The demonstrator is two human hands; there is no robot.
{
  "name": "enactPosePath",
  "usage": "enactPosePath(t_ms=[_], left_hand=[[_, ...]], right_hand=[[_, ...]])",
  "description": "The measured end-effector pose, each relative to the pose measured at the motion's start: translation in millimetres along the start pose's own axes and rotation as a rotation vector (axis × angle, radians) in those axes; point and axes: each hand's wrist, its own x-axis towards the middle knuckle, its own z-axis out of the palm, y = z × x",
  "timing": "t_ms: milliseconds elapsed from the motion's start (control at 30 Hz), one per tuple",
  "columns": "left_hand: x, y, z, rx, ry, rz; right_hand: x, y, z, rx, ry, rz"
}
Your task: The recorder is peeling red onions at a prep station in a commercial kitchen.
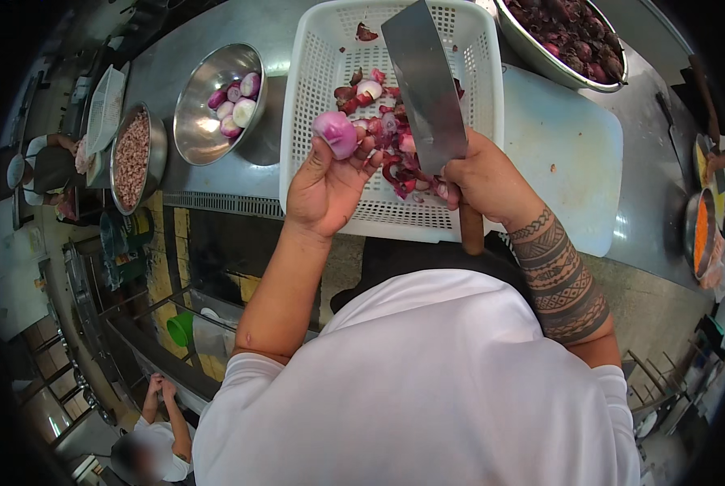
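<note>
My left hand (326, 188) holds a peeled red onion (336, 133) at its fingertips, palm up, over the left part of a white perforated plastic basket (314, 36). In my right hand (484, 176) is a cleaver with a wide steel blade (426, 85). Its wooden handle (472, 231) sticks out below my fist, and the blade points away from me across the basket. Beneath the blade lie red onion skins and trimmings (402, 176), partly hidden by it. A pale onion piece (370, 90) rests among them.
Left of the basket stands a steel bowl (192, 115) with several peeled onions (241, 103); beyond it, a bowl of chopped pinkish food (133, 158). At right are a white cutting board (563, 164) and a bowl of unpeeled red onions (572, 36). Other people (156, 437) are nearby.
</note>
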Motion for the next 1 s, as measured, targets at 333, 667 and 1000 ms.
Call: enactPosePath(t_ms=[333, 667, 1000], left_hand=[[35, 78, -33, 0.67, 0.442, 0.281], [130, 171, -86, 1.721, 0.844, 0.803], [290, -98, 143, 1.781, -0.05, 0.526]], right_hand=[[-51, -8, -63, 0.118, 0.125, -0.021], [-156, 48, -160, -0.081, 0.615, 0.133], [-201, 89, -239, -0.656, 0.747, 0.03]])
